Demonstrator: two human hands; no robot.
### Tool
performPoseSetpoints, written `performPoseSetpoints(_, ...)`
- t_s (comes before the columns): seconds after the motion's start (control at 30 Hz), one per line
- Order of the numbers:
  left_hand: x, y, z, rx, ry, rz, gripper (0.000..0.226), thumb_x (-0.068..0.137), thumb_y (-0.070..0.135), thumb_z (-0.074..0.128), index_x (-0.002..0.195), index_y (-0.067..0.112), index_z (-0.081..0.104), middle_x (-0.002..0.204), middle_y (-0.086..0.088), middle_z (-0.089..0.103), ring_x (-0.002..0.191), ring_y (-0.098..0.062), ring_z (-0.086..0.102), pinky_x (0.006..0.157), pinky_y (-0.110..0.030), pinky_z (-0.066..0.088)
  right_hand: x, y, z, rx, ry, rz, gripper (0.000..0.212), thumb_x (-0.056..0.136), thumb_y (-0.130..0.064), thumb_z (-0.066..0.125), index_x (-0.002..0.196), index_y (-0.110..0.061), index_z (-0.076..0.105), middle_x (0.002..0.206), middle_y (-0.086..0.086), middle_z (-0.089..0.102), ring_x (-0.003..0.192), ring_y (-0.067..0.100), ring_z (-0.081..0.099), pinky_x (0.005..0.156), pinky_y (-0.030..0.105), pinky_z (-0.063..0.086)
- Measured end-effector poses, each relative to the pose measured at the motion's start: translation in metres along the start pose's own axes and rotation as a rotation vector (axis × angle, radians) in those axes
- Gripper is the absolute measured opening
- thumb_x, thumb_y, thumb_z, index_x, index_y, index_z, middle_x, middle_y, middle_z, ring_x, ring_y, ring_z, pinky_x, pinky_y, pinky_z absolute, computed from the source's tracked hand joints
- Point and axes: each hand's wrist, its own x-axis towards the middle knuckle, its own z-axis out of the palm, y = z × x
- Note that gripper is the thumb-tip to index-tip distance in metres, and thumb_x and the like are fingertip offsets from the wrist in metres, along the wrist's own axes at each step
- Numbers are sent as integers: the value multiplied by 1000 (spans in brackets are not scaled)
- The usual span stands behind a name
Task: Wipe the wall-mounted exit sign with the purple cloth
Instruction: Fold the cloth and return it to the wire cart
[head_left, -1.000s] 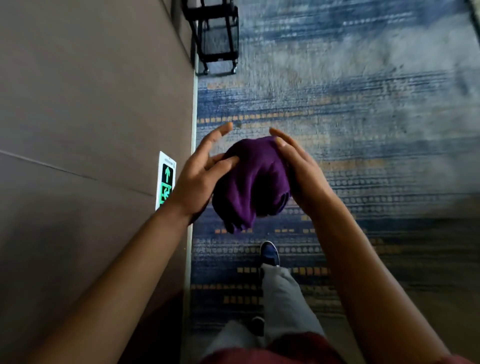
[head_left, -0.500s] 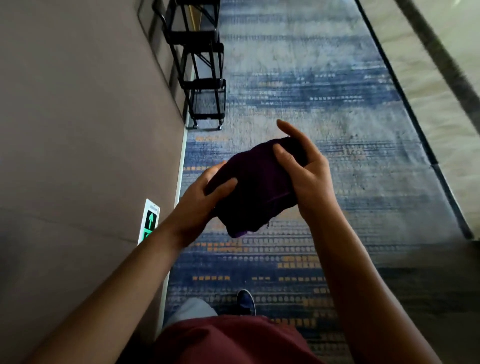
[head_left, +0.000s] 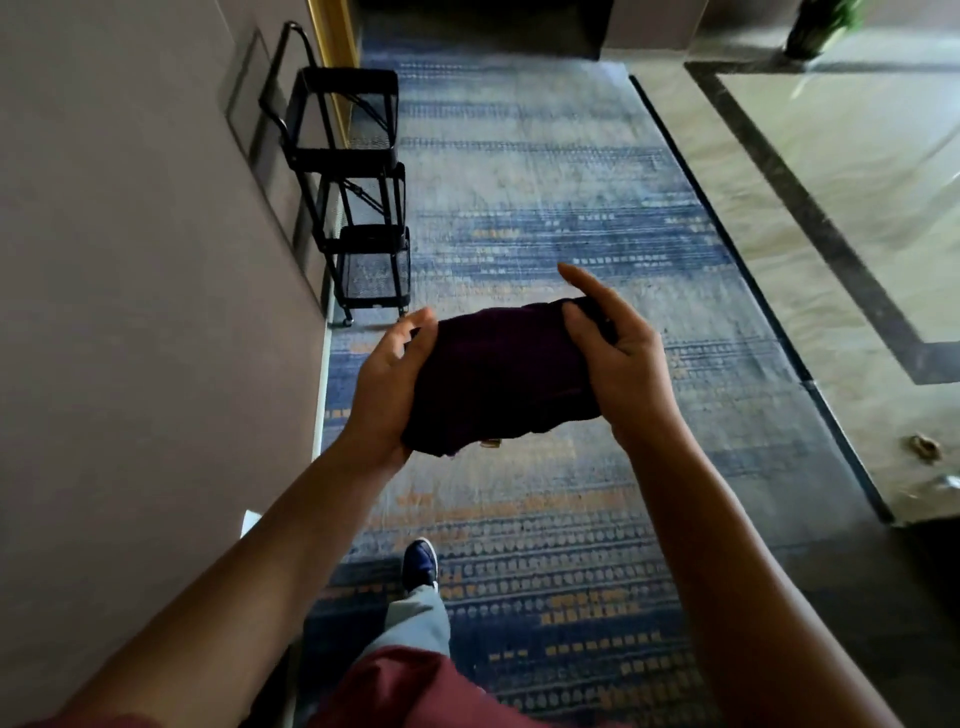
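Head view: the purple cloth, bundled into a dark wad, is held up in front of the person over the carpet, between both hands. The left hand cups the cloth's left end from the side and below, its fingers curled up round the far edge of the wad. The right hand grips the right end, thumb pressed on the top of the cloth and the other fingers wrapped behind it; the forefinger sticks out straight above the wad and touches nothing. Both forearms reach in from the bottom edge of the view.

Of the exit sign only a pale corner shows, low on the wall at the left, just behind the left forearm and close to the floor; its face is hidden. The cloth is well apart from it, higher and to the right.

Farther along the wall stands a black wire-mesh cart with three tiers, on castors at the carpet's left edge. The carpet is blue-grey with bands of orange dashes; to its right, past a dark border strip, lies polished stone floor. A dark blue shoe and a grey trouser leg show on the carpet below the hands, and a dark red garment fills the bottom edge. A potted plant stands at the far right corner, blurred.
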Motion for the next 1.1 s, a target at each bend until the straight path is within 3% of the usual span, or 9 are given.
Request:
performPoseSetpoints(0.13, 61, 35, -10, -159, -232, -65, 58, 96, 54, 58, 136, 13, 59, 129, -15, 69, 121, -40, 65, 94, -55, 55, 64, -7, 28, 105, 78, 42, 31, 102, -21, 62, 126, -37, 72, 89, -14, 70, 79, 0, 64, 67, 18, 52)
performPoseSetpoints(0.3, 139, 65, -24, -74, -321, -43, 71, 86, 33, 75, 150, 41, 44, 136, -6, 65, 103, -22, 76, 67, -30, 61, 137, 0, 55, 96, 149, 50, 32, 99, -24, 65, 125, -42, 71, 89, -16, 72, 83, 5, 66, 75, 29, 58)
performPoseSetpoints(0.47, 216, 77, -27, -41, -266, 98, 66, 95, 16, 70, 149, 44, 46, 149, 5, 57, 132, -17, 60, 105, -39, 54, 199, 26, 70, 1, 177, 69, 49, 92, -29, 73, 135, -49, 61, 123, -6, 72, 115, 11, 69, 104, 42, 56)
performPoseSetpoints(0.6, 280, 92, -10, 119, -192, 227, 57, 98, 25, 64, 148, 48, 47, 159, 21, 40, 149, -3, 35, 124, -41, 31, 265, 60, 73, 81, 196, 172, 59, 87, -36, 75, 139, -53, 54, 136, -1, 63, 121, 9, 66, 102, 34, 56)
performPoseSetpoints(0.73, 355, 111, 8, 170, -111, 320, 52, 98, 27, 62, 144, 49, 51, 155, 22, 45, 147, 2, 36, 127, -41, 26, 353, 110, 65, 353, 94, 377, 66, 89, -37, 73, 149, -41, 46, 113, 4, 75, 97, 19, 74, 77, 35, 62)
performPoseSetpoints(0.83, 411, 124, 19, 166, -48, 337, 51, 99, 26, 61, 147, 41, 51, 155, 19, 47, 148, 0, 36, 127, -43, 24, 424, 130, 72, 433, -84, 537, 47, 98, -45, 64, 143, -49, 50, 110, 0, 78, 87, 20, 77, 70, 37, 62)
performPoseSetpoints(0.9, 444, 132, 23, 169, 19, 357, 51, 99, 27, 61, 146, 42, 50, 152, 25, 49, 147, 1, 36, 127, -43, 24, 466, 137, 82, 471, -181, 576, 33, 102, -43, 59, 132, -57, 57, 123, -7, 76, 100, 19, 77, 78, 43, 64)
performPoseSetpoints(1.0, 495, 143, 26, 134, 62, 342, 57, 95, 23, 64, 146, 44, 49, 150, 24, 51, 145, -1, 41, 126, -43, 27, 526, 140, 102, 624, -310, 576, 45, 97, -37, 65, 139, -49, 55, 145, -9, 63, 131, 22, 63, 102, 60, 53)
performPoseSetpoints(1.1, 541, 149, 16, 58, 109, 322, 66, 91, 10, 64, 143, 49, 50, 155, 6, 50, 145, -15, 45, 125, -49, 29, 584, 135, 121, 630, -346, 523, 66, 92, -30, 70, 150, -45, 42, 139, -12, 67, 126, 17, 66, 99, 55, 56)
